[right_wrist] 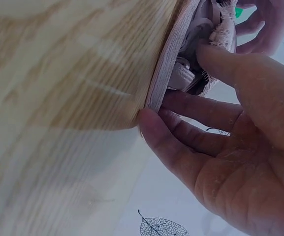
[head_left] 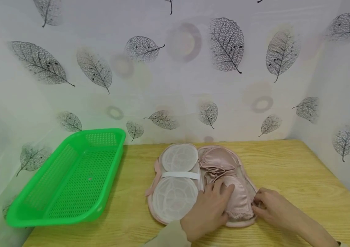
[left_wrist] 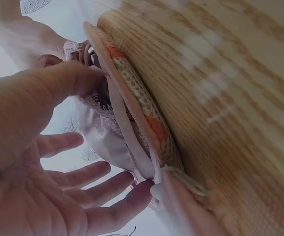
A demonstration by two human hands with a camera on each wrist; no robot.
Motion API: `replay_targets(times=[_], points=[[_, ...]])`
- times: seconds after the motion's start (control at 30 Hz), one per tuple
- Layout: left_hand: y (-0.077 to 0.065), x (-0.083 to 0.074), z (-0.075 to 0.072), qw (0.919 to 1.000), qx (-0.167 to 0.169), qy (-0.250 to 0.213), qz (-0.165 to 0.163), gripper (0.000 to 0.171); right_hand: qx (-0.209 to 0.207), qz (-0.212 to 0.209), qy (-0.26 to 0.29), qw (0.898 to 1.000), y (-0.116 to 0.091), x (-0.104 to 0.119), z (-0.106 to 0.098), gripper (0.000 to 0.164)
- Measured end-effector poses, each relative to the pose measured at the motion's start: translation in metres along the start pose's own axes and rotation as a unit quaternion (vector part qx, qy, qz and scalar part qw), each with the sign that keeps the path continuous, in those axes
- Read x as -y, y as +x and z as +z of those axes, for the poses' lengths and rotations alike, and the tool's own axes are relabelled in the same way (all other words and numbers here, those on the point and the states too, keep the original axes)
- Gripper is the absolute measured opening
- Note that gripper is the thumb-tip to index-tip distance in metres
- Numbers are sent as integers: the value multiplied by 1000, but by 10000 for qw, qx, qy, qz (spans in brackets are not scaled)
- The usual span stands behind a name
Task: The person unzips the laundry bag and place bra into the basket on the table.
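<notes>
A satin pink bra point(head_left: 238, 197) lies in the right half of an unfolded bra wash bag point(head_left: 158, 214) on the wooden table. My left hand point(head_left: 207, 207) rests on the nearer cup, fingers spread; its thumb point(left_wrist: 78, 78) touches the bra by the bag's zipped rim in the left wrist view. At the bag's right edge is my right hand point(head_left: 272, 207). In the right wrist view its thumb point(right_wrist: 220, 61) touches the gathered straps point(right_wrist: 193, 37), while a fingertip touches the rim. A gap shows between thumb and fingers. The strap ends are partly hidden.
The bag's left half has two round white mesh panels point(head_left: 175, 199) and a white elastic band point(head_left: 181, 175) across it. A green plastic basket point(head_left: 108, 181) stands to the left. Leaf-printed sheeting point(head_left: 187, 85) hangs behind the wooden table point(head_left: 295, 171).
</notes>
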State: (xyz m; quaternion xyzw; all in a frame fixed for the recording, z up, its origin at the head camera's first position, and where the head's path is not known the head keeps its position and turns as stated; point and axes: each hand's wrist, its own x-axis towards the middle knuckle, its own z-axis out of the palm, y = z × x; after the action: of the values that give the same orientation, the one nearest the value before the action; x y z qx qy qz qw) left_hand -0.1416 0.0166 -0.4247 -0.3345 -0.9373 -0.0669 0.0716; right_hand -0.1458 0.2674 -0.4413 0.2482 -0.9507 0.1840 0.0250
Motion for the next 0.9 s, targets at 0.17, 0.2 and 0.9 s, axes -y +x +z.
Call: replay_targets(times=[0.17,0.2,0.9], points=[[3,-1,1,9997,-31,245,61,64,-20,-73,-28,10000,-1,0,0,15],[3,-1,0,9995,-29,289,81,61,-43,-99,-44,9999,-1,0,0,15],[3,25,-9,9917,-365,-1228,71,57,46,39,52,10000,-2,1,-7,14]])
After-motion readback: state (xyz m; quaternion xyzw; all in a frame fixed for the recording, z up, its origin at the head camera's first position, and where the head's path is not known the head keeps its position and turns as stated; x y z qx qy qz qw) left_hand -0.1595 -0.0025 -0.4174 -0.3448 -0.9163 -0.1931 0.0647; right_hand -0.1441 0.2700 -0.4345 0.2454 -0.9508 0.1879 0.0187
